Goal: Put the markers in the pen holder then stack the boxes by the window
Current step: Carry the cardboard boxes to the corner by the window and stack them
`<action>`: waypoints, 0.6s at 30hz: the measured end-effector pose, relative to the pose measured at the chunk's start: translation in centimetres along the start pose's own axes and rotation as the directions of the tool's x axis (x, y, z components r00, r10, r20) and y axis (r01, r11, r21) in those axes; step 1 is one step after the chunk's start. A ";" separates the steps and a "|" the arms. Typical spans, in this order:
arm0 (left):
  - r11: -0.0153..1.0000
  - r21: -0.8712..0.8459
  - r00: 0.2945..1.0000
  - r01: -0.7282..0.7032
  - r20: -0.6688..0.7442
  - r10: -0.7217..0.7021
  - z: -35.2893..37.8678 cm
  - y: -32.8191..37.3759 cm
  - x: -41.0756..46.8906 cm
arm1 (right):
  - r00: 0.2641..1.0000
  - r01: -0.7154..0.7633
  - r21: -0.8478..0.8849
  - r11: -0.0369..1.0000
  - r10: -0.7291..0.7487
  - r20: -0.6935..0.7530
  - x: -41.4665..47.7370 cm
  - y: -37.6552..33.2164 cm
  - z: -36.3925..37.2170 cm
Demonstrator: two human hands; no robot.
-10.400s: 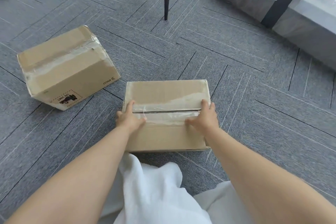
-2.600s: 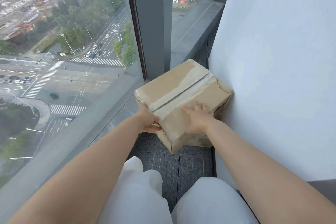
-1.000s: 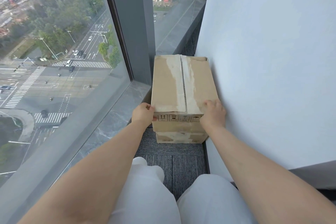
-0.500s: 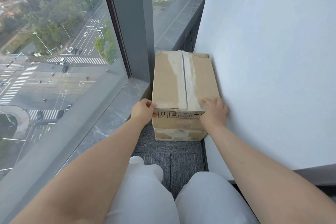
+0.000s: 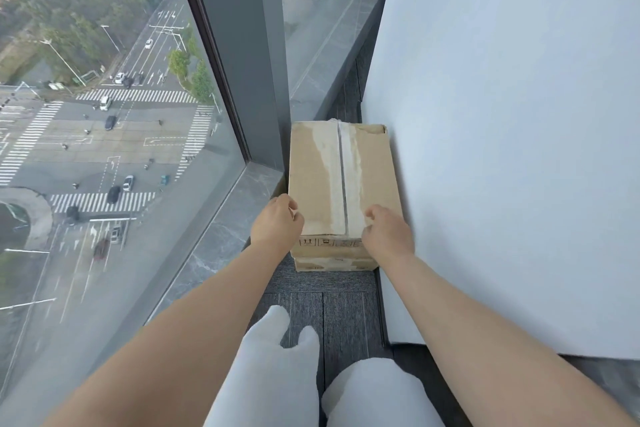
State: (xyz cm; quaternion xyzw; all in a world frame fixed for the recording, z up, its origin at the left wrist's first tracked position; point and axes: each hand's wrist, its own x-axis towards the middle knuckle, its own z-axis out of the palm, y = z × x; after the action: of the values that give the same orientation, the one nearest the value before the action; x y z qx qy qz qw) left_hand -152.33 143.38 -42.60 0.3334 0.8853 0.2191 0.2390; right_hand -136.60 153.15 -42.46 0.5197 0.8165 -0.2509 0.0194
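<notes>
Two taped cardboard boxes stand stacked in the corner between the window and the white wall. The upper box point(image 5: 341, 177) lies squarely on the lower box point(image 5: 332, 263), of which only a thin front strip shows. My left hand point(image 5: 277, 224) is at the upper box's near left corner, fingers loosely curled, thumb against the edge. Over the near right corner, my right hand point(image 5: 388, 234) hovers with fingers curled loosely and grips nothing. No markers or pen holder are in view.
A floor-to-ceiling window point(image 5: 104, 149) with a grey stone sill point(image 5: 221, 236) runs along the left. A white wall point(image 5: 502, 149) closes the right. A narrow strip of grey carpet point(image 5: 346, 315) lies between, with my white-trousered knees point(image 5: 277, 374) at the bottom.
The box, carried in and turned, now rests square on the lower box. Since half a second ago my right fingers have lifted off its top and curled, and both hands have drawn back slightly.
</notes>
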 end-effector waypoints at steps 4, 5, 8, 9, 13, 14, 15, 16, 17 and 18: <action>0.999 -0.008 0.998 -0.046 0.042 0.047 -5.0 3.4 -2.3 | 0.999 -0.022 0.029 0.999 0.021 0.036 -2.4 -3.0 -4.7; 0.999 -0.005 0.998 -0.054 0.035 0.054 -6.5 4.0 -3.1 | 0.999 -0.019 0.032 0.999 0.018 0.040 -3.2 -3.9 -6.0; 0.999 -0.012 0.998 -0.053 0.025 0.053 -11.2 6.1 -5.7 | 0.999 0.009 0.044 0.999 -0.011 0.039 -5.4 -7.0 -10.7; 0.999 -0.020 0.998 -0.047 0.028 0.047 -12.9 6.9 -6.7 | 0.999 0.021 0.047 0.999 -0.022 0.036 -6.2 -8.0 -12.4; 0.998 -0.040 0.999 -0.052 0.016 0.052 -19.2 10.6 -10.4 | 0.997 0.080 0.047 0.996 -0.080 0.007 -9.8 -11.2 -19.2; 0.997 -0.051 0.999 -0.053 0.011 0.053 -20.7 11.6 -11.4 | 0.995 0.097 0.044 0.994 -0.097 -0.002 -10.9 -11.8 -20.9; 0.997 -0.060 0.998 -0.057 0.006 0.058 -22.2 12.6 -12.4 | 0.994 0.112 0.042 0.993 -0.111 -0.009 -11.9 -12.4 -22.5; 0.996 -0.069 0.998 -0.063 0.004 0.064 -23.4 13.6 -13.5 | 0.992 0.122 0.040 0.992 -0.122 -0.014 -13.0 -12.9 -24.0; 0.994 -0.077 0.997 -0.074 0.000 0.074 -24.6 14.5 -14.5 | 0.992 0.129 0.038 0.991 -0.129 -0.020 -14.1 -13.3 -25.5; 0.993 -0.083 0.997 -0.083 -0.002 0.083 -25.8 15.3 -15.7 | 0.991 0.135 0.039 0.990 -0.134 -0.028 -15.4 -13.7 -26.9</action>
State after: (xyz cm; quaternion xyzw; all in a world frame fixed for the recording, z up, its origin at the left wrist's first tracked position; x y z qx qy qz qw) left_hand -149.20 137.00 -9.54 0.3600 0.8606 0.2651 0.2438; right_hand -135.12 147.23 -9.15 0.4670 0.8445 -0.2615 -0.0184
